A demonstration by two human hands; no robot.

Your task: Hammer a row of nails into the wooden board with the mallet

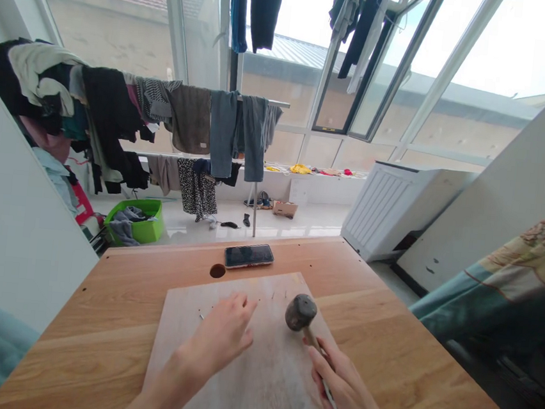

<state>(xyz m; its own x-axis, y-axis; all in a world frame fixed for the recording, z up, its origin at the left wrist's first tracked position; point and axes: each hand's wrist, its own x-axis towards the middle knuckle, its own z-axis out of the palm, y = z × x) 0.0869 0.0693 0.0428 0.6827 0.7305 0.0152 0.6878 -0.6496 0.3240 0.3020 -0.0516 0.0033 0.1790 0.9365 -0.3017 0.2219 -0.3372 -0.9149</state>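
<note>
My right hand (pixel 337 373) is wrapped around the handle of a mallet with a dark, rounded head (pixel 300 312). The head hovers over or rests near the upper right of a pale wooden board (pixel 265 384); I cannot tell whether it touches. Over the board's middle, my left hand (pixel 226 329) has its fingers curled, thumb below the index finger. Whatever it may pinch is too small or hidden to make out. Two thin nails (pixel 273 294) stand in the board between the left hand and the mallet head. Another small nail (pixel 201 315) shows left of my left hand.
Beneath the board is a wooden table (pixel 384 344) with a round hole (pixel 217 270). A phone (pixel 249 256) lies just beyond the board. Farther off are a clothes rack with laundry (pixel 189 119), a green basket (pixel 148 221) and a white washing machine (pixel 398 204). Curtains (pixel 502 271) hang at the right.
</note>
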